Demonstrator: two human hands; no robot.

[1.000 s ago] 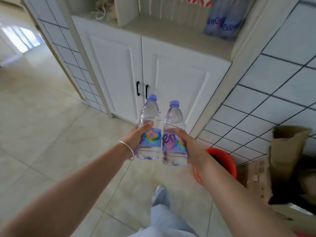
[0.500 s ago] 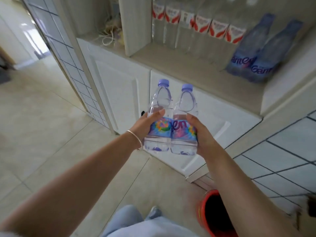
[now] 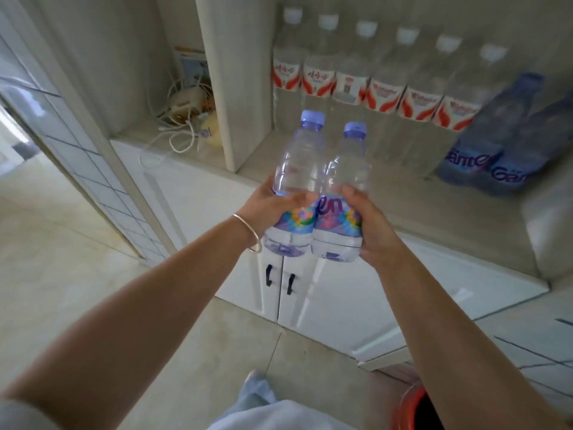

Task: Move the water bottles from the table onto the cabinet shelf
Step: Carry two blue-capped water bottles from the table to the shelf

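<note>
Head view. The left hand [image 3: 273, 203] grips the left water bottle [image 3: 294, 187], fingers curled round its label; the right hand [image 3: 369, 225] grips the right water bottle [image 3: 341, 197] in the same manner; both bottles stand upright, sides touching, purple caps uppermost, held in the air in front of the cabinet shelf [image 3: 418, 206] and not resting on it. A thin bracelet [image 3: 249, 232] circles the left wrist. Beyond the hands, along the back of the shelf, stands a row of red-labelled bottles [image 3: 384, 97] with white caps; beyond and to the right of the right hand stand two blue bottles [image 3: 490, 141], side by side and blurred. Beyond the left hand, past an upright divider [image 3: 229, 88], lies a tangle of white cables [image 3: 183, 119] in the neighbouring compartment. Below the hands are the white cabinet doors [image 3: 341, 293] with two black handles [image 3: 279, 279]; near the right forearm, at the lower edge, a red bucket [image 3: 409, 405] shows in part.
</note>
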